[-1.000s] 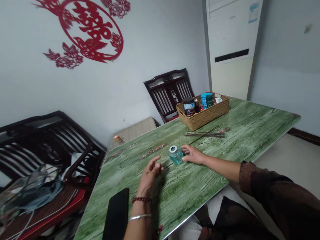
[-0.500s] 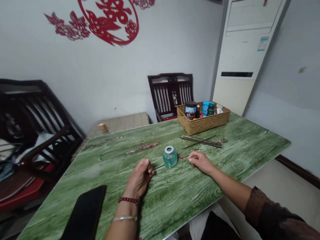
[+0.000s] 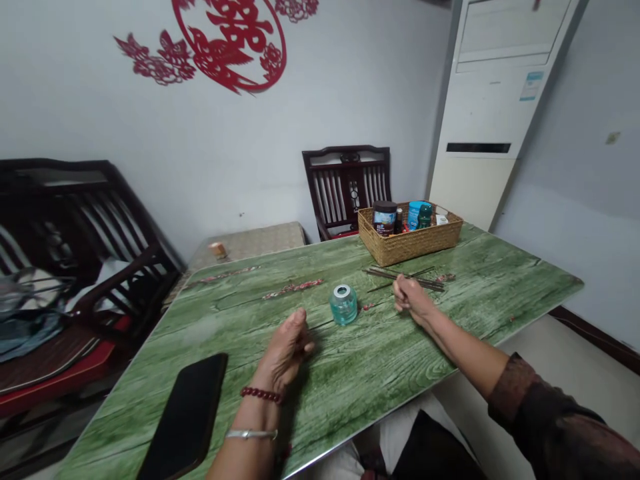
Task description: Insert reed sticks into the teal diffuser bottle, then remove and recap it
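Resting on the green table point(image 3: 500, 293), the left hand point(image 3: 289, 343) is curled loosely shut, thumb against the fingers, with nothing showing inside it. The right hand point(image 3: 410, 298) is balled into a fist at the near side of a bundle of thin dark sticks point(image 3: 383, 273); whether it grips one I cannot tell. Between the two hands, touched by neither, a small blue-green glass bottle point(image 3: 343, 305) stands upright, a silver collar at its top. A black phone point(image 3: 187, 413) lies flat beside the left wrist. Farther back a woven basket point(image 3: 415, 243) of jars sits near the table's far edge, with a dark wooden chair point(image 3: 347, 183) behind it and a red paper cutting point(image 3: 230, 40) on the wall.
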Action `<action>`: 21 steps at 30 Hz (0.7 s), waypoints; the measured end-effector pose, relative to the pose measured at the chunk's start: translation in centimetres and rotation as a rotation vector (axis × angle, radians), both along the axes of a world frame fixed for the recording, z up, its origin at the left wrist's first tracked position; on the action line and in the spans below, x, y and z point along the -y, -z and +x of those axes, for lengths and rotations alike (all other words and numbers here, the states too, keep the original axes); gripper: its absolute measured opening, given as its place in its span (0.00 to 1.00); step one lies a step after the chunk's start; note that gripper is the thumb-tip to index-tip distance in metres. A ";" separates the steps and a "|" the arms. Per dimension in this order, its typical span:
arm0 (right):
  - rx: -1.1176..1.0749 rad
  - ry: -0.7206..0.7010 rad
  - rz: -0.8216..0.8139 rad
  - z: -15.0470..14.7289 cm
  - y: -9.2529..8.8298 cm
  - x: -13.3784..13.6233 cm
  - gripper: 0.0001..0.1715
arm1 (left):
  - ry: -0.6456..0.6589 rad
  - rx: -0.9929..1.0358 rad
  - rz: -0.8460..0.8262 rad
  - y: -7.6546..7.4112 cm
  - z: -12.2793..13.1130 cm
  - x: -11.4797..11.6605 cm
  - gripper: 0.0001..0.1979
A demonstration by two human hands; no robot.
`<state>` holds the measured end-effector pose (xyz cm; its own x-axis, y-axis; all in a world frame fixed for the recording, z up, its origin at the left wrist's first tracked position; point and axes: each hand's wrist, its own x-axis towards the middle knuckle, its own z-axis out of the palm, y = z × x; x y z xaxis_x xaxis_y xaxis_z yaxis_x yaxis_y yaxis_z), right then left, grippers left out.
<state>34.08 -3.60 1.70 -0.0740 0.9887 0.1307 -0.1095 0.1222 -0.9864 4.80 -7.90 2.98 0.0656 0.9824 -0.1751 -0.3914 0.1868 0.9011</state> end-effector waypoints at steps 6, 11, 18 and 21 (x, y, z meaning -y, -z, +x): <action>-0.207 -0.133 0.016 0.7 -4.6 0.7 0.42 | -0.036 -0.076 -0.005 -0.5 0.8 1.2 0.36; -0.130 -0.147 -0.116 -2.5 -1.4 1.5 0.43 | -0.114 -0.228 0.021 2.1 2.8 1.2 0.36; 0.110 -0.142 -0.154 -4.4 3.7 2.4 0.39 | -0.170 -0.266 0.060 3.5 3.5 1.3 0.33; 0.109 -0.146 -0.157 -4.1 3.7 2.1 0.39 | -0.158 -0.279 0.054 3.5 3.4 1.3 0.32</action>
